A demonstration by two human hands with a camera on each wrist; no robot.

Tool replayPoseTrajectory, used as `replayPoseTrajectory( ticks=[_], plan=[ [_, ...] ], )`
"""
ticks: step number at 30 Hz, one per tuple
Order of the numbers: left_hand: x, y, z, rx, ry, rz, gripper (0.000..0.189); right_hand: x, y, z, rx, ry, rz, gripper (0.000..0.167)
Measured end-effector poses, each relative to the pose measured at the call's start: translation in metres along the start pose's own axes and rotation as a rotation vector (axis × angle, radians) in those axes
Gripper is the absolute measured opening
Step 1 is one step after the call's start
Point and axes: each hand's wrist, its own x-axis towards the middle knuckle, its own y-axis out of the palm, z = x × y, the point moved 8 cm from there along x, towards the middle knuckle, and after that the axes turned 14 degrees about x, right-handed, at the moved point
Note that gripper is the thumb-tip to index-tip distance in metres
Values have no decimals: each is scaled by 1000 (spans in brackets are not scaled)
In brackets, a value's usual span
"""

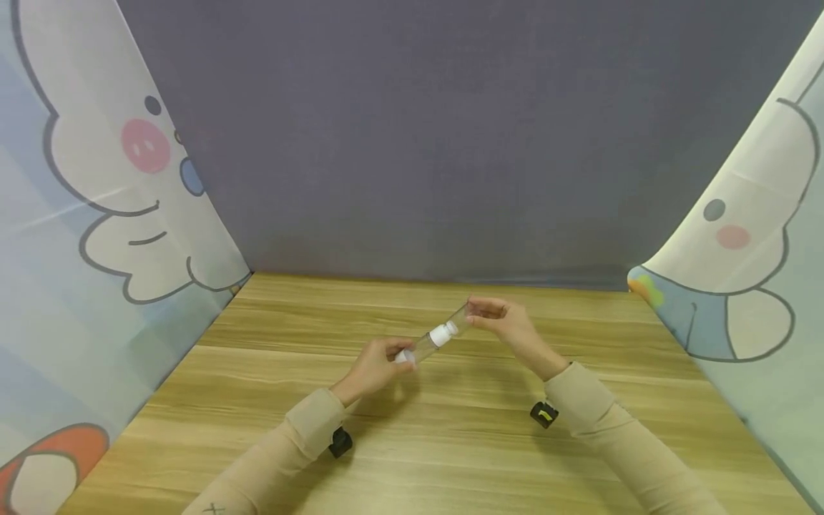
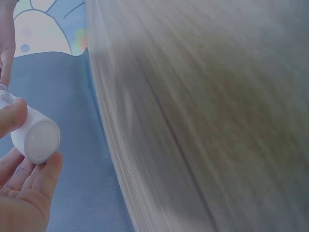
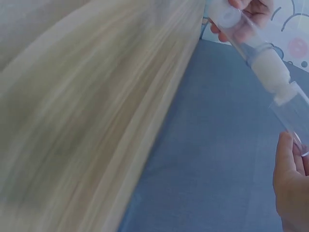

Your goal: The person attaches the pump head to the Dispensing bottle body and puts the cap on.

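A slim clear bottle (image 1: 423,348) with a white collar (image 3: 270,70) is held slantwise above the table. My left hand (image 1: 376,366) pinches its lower end between thumb and fingers; the round white base (image 2: 42,141) faces the left wrist camera. At the other end, my right hand (image 1: 515,332) pinches a clear cap (image 3: 293,113) by its far end. The cap's open rim is around the white nozzle tip (image 3: 286,93), while the collar stays outside it. Bottle and cap line up, tilted upward to the right in the head view.
Beneath both hands lies a wood-grain table (image 1: 450,443). A grey backdrop (image 1: 438,143) rises behind it, and cartoon-printed cloths (image 1: 77,286) hang at both sides. Black wrist devices (image 1: 544,413) sit below the sleeves.
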Motion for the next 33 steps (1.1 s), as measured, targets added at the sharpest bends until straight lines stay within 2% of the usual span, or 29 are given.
replayPoseTrajectory(
  ticks=[9, 17, 24, 29, 33],
  plan=[
    [4, 3, -7, -30, 11, 4, 42, 0, 10, -10, 52, 21, 23, 56],
    [9, 9, -5, -50, 4, 6, 45, 2, 21, -20, 83, 24, 59, 57],
    [18, 21, -4, -106, 2, 44, 45, 2, 20, -19, 124, -5, 22, 57],
    [30, 32, -10, -190, -19, 86, 49, 3, 18, -12, 140, -52, -1, 58],
    [32, 30, -27, -226, -26, 93, 47, 6, 20, -10, 145, -55, 8, 58]
  ],
)
